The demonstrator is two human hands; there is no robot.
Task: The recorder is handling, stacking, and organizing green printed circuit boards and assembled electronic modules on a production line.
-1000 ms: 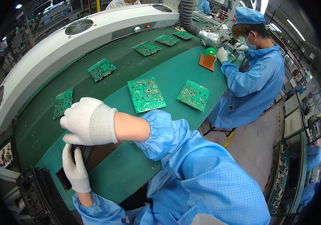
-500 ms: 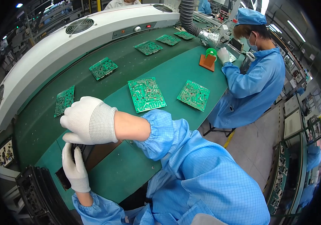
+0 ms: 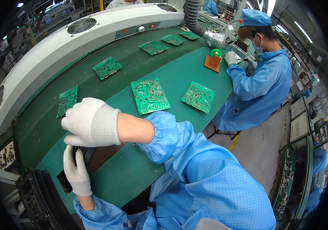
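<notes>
My right hand [image 3: 89, 122], in a white knit glove, reaches across to the left with its fingers curled downward. Just below it, my gloved left hand [image 3: 76, 168] points upward, thumb and fingers bent around a dark item. Only a little of that black piece [image 3: 80, 149] shows between the hands, so its kind is hidden. It lies at a dark brown, tray-like recess [image 3: 104, 155] in the green bench. Two green circuit boards, one larger [image 3: 150, 96] and one smaller [image 3: 198, 97], rest on the bench right of my hands.
Several circuit boards lie along a green conveyor [image 3: 83, 82] beneath a white hood [image 3: 56, 50]. A black slotted rack [image 3: 41, 199] stands lower left. A co-worker in blue [image 3: 259, 76] sits at right, near a green spool [image 3: 216, 53] on a brown stand.
Boards on the conveyor have shifted slightly right and away. The co-worker's right hand has moved in toward the other hand. My own hands have hardly moved.
</notes>
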